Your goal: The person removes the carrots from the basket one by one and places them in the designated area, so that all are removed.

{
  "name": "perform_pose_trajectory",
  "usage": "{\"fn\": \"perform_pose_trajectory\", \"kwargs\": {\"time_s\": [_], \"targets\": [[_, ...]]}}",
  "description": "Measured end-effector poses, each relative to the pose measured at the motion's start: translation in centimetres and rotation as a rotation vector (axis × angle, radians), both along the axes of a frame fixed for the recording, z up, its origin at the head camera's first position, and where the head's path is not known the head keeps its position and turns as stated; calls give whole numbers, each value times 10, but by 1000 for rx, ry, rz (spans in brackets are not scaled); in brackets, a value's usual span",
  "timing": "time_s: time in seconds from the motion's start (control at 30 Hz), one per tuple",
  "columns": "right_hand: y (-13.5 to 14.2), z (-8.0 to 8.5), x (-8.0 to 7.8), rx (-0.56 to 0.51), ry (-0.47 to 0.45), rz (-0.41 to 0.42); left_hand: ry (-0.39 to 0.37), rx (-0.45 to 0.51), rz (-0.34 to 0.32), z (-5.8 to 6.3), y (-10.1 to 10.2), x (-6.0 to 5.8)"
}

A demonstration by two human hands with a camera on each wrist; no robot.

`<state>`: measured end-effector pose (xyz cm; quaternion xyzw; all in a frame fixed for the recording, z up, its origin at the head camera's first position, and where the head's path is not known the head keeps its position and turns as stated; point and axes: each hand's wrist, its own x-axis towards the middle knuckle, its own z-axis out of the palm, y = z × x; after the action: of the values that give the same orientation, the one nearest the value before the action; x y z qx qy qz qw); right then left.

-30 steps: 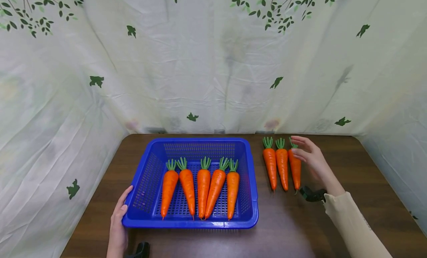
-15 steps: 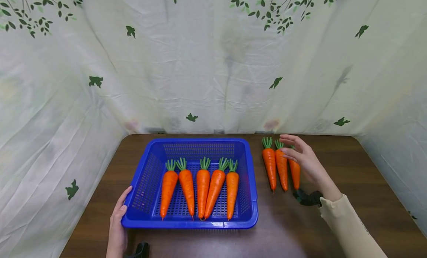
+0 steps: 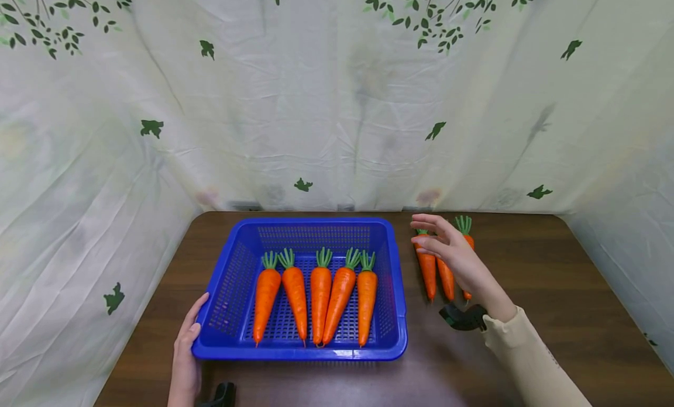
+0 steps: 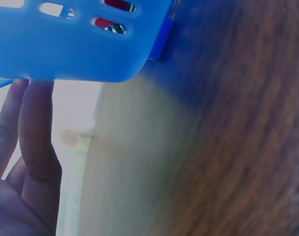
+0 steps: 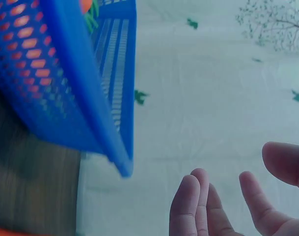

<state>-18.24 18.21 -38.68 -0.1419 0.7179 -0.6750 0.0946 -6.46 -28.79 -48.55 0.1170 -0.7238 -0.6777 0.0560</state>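
Note:
A blue plastic basket (image 3: 300, 354) stands on the table with several carrots (image 3: 295, 296) lying side by side in it, green tops toward the back. My left hand (image 3: 185, 351) rests against the basket's left side near its front corner. In the left wrist view, its extended fingers (image 4: 39, 128) reach up to the rim. My right hand (image 3: 458, 258) hovers over the carrots (image 3: 427, 272) on the table right of the basket, its fingers relaxed and spread, holding nothing. It partly hides these carrots; one at the right end (image 3: 467, 240) shows its green top.
The brown wooden table (image 3: 553, 278) runs along a pale curtain (image 3: 337, 103) printed with leaves, which stands behind and at both sides. Dark wrist straps show at the left wrist (image 3: 223, 393) and the right wrist (image 3: 463, 317).
My right hand has moved left across the loose carrots, from the right-end one to the leftmost. The left hand, the basket and all the carrots have stayed in place.

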Motion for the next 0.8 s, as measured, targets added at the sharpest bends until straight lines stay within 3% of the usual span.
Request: {"fn": "perform_pose_trajectory", "kwargs": {"time_s": [0.8], "targets": [[-46,4,8,-12,-39,107,22,0,-1,-1,0,1]]}}
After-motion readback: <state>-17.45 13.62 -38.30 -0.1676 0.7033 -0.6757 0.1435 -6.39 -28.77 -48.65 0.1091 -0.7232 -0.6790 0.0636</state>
